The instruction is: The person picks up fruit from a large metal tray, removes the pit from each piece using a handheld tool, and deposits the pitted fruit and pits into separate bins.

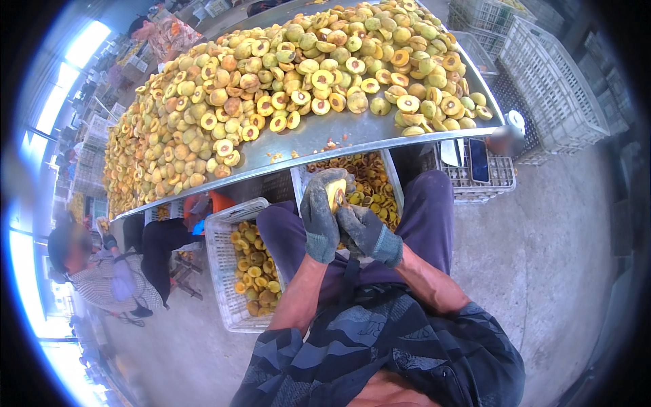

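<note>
In front of my lap, my left hand, in a dark grey glove, is wrapped round a halved yellow peach, its cut face turned toward my right side. My right hand, gloved the same way, is closed with its fingertips at the peach's cut face. Whatever it grips is hidden by the fingers. Just beyond both hands, a metal table bears a large heap of peach halves, many showing reddish centres. Below my hands, a white crate holds peach pieces.
Left of my knees stands a white crate of peach halves. A phone lies on an upturned-looking crate at right. Tall crates are stacked beyond. A co-worker sits at far left.
</note>
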`<state>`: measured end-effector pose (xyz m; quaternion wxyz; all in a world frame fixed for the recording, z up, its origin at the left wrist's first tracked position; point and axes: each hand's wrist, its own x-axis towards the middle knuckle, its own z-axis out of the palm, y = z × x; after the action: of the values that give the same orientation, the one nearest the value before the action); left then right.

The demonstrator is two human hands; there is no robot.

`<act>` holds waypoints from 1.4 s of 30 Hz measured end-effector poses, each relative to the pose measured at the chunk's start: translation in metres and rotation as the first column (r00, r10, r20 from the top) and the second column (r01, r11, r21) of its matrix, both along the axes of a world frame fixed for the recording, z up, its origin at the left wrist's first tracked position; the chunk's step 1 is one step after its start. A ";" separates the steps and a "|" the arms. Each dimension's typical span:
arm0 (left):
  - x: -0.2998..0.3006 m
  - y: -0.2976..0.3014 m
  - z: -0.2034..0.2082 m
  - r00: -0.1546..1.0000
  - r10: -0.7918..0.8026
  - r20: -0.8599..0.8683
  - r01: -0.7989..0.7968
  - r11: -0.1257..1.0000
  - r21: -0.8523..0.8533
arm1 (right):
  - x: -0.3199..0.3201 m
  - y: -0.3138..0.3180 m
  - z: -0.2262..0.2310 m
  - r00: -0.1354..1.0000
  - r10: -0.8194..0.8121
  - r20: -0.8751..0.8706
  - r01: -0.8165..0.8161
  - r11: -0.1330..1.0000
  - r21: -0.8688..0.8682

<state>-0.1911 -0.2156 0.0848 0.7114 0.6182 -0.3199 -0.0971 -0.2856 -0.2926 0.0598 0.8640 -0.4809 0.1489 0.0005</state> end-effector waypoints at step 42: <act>0.007 -0.002 0.010 0.986 -0.152 0.062 0.152 0.988 0.015 | -0.015 -0.002 0.018 0.994 0.102 -0.035 -0.097 0.989 0.115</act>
<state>-0.1839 -0.2176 0.0951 0.6883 0.5984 -0.3880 -0.1330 -0.3003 -0.2941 0.0774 0.8855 -0.4380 0.1421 0.0621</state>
